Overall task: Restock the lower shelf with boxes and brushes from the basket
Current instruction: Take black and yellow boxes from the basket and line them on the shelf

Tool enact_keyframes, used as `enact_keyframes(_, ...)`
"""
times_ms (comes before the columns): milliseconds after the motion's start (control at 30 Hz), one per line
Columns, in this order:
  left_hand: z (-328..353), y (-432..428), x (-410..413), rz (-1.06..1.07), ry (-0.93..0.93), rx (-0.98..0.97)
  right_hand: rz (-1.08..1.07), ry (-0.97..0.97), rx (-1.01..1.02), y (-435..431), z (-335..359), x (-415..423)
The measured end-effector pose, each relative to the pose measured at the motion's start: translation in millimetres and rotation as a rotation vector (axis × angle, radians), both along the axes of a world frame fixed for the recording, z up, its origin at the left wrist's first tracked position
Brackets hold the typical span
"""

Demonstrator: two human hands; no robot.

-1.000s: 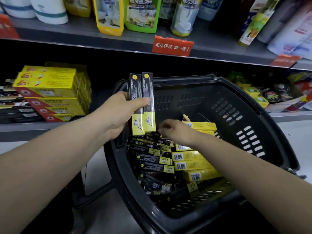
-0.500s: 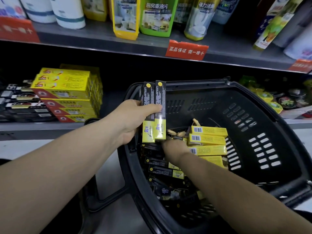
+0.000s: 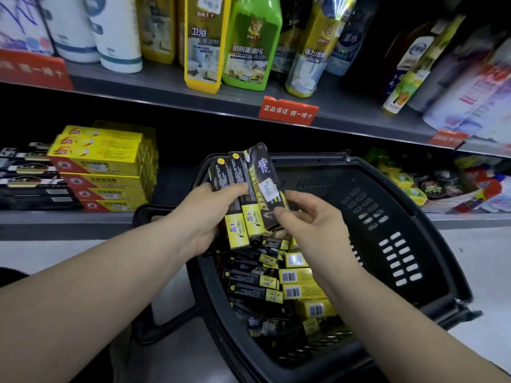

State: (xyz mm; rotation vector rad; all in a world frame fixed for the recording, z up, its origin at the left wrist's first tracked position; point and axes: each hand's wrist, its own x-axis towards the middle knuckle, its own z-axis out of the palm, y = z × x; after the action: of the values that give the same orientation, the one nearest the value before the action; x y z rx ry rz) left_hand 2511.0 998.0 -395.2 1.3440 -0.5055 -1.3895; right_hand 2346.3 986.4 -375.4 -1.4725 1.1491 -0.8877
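Note:
A black plastic basket stands on the floor before the lower shelf. It holds several black-and-yellow boxes and yellow boxes with barcodes. My left hand grips two upright black-and-yellow boxes above the basket's left rim. My right hand holds a packaged brush in black wrapping against those two boxes, its wooden end showing below. On the lower shelf at left sits a stack of yellow-and-red boxes beside black packs.
The upper shelf carries cleaner bottles, paper rolls and red price tags. At the right of the lower shelf lie small tins and yellow packets. The basket's handle hangs down at its left over the pale floor.
My right hand has come up out of the basket with a packaged brush and brought it beside the two boxes in my left hand. The view moved closer to the shelf.

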Motion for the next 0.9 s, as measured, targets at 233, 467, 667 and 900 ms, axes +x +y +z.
enact_keyframes(233,10.7,16.3,17.2,-0.045,0.038,-0.062,0.101,-0.062,0.091,12.2,6.7,24.6)
enact_keyframes(467,21.7,34.3,49.6,-0.063,-0.162,-0.057,0.197,-0.241,0.434,-9.8,17.9,53.6)
enact_keyframes(667,18.8,46.3,84.4,0.071,-0.245,0.137,0.369,-0.205,0.525,-21.8,24.6,75.6)
enact_keyframes(900,10.9,43.5,88.4,0.074,-0.337,0.187,0.274,-0.069,0.373,-40.2,31.9,82.0)
